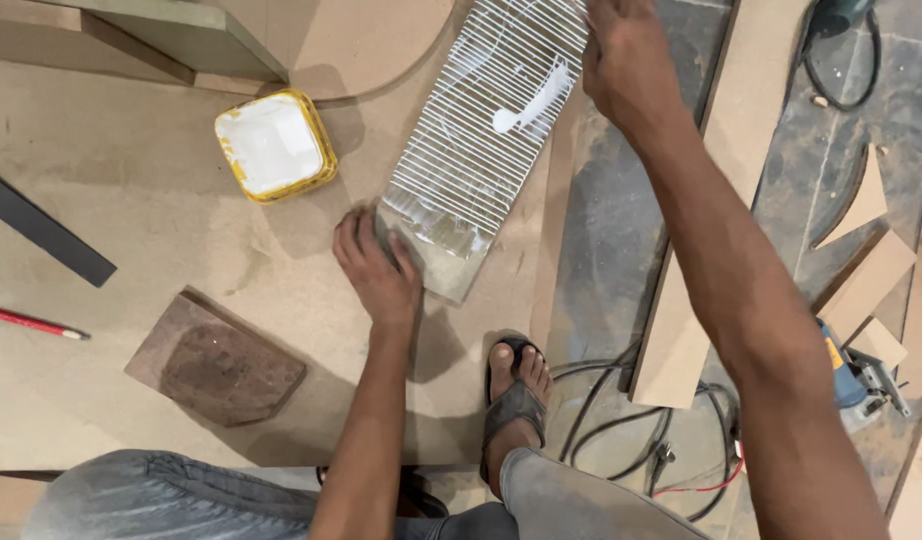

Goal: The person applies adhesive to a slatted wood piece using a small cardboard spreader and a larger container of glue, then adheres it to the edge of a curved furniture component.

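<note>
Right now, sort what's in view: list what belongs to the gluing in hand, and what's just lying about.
In use:
left hand steadying the board
right hand at its far end
white glue combed in lines
yellow tub of glue

Lying about:
red pencil
brown offcut
dark strip
cables
blue power tool

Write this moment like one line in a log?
left hand: pressing board corner | right hand: at board's far end | glue: on board | tub: open beside it
</note>
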